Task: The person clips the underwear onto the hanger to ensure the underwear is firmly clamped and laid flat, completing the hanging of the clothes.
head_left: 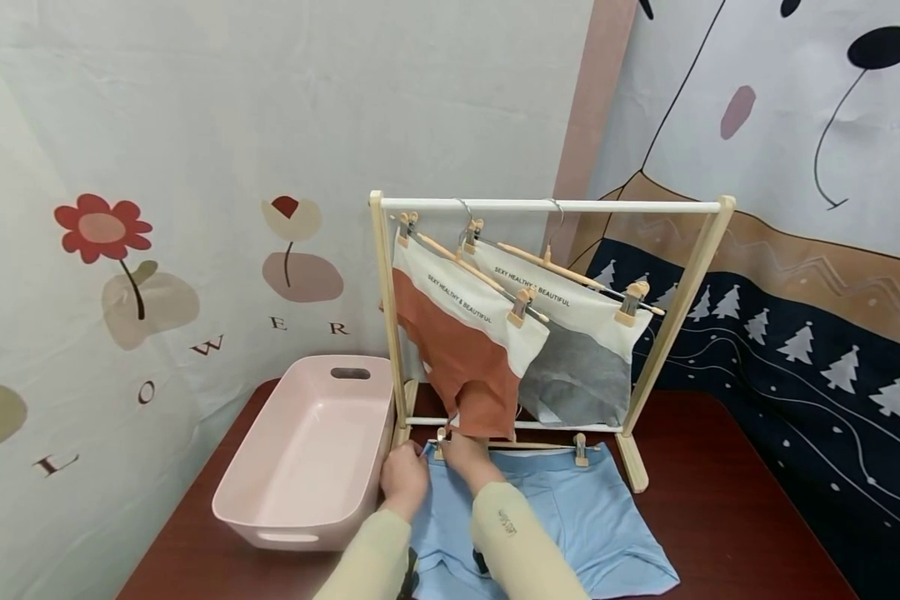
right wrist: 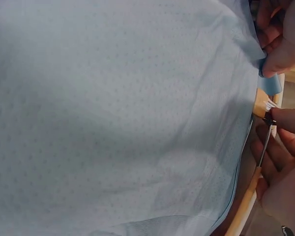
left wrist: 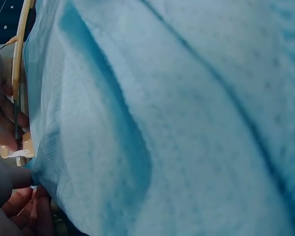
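Light blue boxer briefs [head_left: 543, 492] lie on the table, their waistband along a wooden clip hanger [head_left: 534, 446]. My left hand [head_left: 405, 479] pinches the waistband's left corner; in the right wrist view the blue fabric [right wrist: 271, 83] shows between thumb and finger. Beside it, my right hand [head_left: 468, 460] grips the hanger's left clip [right wrist: 260, 103], thumb on the metal part and fingers behind. The right clip [head_left: 581, 451] sits on the waistband at the other end. The hanger's hook is hidden behind the hanging clothes.
A wooden rack [head_left: 675, 312] stands right behind the hands. From its white rail [head_left: 630, 206] hang rust-and-white briefs [head_left: 457, 333] and grey-and-white briefs [head_left: 585, 358], the rust ones hanging down to my right hand. A pink basin [head_left: 307, 450] is left of my left hand.
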Tool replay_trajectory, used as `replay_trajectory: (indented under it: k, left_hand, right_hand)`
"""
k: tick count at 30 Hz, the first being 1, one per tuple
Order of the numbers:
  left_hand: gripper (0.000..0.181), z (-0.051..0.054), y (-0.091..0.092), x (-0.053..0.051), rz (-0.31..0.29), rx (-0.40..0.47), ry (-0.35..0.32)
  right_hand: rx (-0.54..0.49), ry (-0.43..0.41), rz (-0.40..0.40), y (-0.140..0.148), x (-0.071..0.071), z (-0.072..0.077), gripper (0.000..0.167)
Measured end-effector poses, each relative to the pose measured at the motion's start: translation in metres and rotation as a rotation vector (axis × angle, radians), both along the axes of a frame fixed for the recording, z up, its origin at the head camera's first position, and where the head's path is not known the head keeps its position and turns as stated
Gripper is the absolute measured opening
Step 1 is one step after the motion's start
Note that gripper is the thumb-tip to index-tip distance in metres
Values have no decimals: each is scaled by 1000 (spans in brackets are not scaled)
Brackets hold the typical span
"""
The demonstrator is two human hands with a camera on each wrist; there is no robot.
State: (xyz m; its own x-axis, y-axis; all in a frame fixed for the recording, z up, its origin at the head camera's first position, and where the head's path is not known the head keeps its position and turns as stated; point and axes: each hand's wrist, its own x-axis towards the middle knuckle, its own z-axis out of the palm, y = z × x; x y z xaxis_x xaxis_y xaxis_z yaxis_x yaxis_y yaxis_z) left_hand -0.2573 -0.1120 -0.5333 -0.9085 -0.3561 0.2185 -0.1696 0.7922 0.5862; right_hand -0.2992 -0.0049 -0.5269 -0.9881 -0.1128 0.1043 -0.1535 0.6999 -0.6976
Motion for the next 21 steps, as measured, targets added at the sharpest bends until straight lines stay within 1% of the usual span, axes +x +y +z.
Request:
replay_trajectory:
  k: [2, 4, 6, 8, 9, 11, 12, 15, 18, 21]
  left_hand:
    - [7, 0, 0, 0, 0, 3, 1]
    - [7, 0, 0, 0, 3, 10, -4]
    - [7, 1, 0, 1, 10, 25, 0]
    - [6, 1, 0, 2, 12, 33, 2]
    - [6, 1, -1, 2, 12, 37, 4]
    - [6, 1, -1, 3, 8, 46, 8]
    - [5, 1, -1, 3, 6, 53, 8]
    - [5, 2, 0, 3, -2, 69, 25]
    - [8, 3, 0, 3, -13, 99, 48]
    - [14, 4, 1, 4, -40, 125, 63]
  right_hand:
    - [-57, -31, 8, 1, -2, 1, 13]
    - [-153, -60, 49, 3, -3, 2, 10]
    - [-236, -94, 99, 5, -4, 3, 12]
    - [-291, -116, 152, 8, -4, 5, 20]
    - [-302, -129, 168, 9, -5, 6, 24]
    - [-267, -151, 186, 11, -5, 8, 30]
    - [-258, -159, 194, 12, -5, 9, 31]
    - [-228, -179, 207, 15, -5, 12, 26]
    - [-239, -217, 225, 18, -4, 16, 20]
    - [-245, -261, 243, 23, -2, 22, 22]
